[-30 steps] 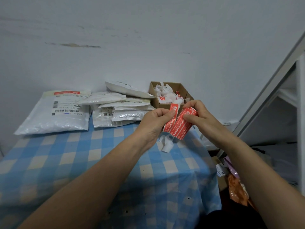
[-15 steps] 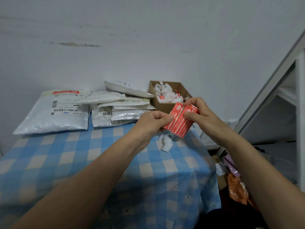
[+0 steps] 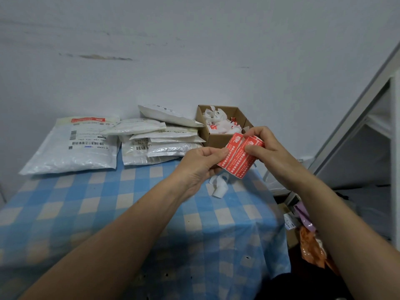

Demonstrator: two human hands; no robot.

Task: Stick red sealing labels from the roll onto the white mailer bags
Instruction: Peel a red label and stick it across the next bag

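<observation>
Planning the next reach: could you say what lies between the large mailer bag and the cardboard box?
In the head view, a stack of smaller white mailer bags lies there.

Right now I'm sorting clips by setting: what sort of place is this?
Probably a makeshift home parcel-packing corner: a table under a blue checked cloth against a wall, a pile of white mailer bags, and a cardboard box of spent label backing. The left hand and right hand hold red labels.

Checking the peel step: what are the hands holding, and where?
The red labels: left hand pinches their left edge, right hand their upper right end.
</observation>
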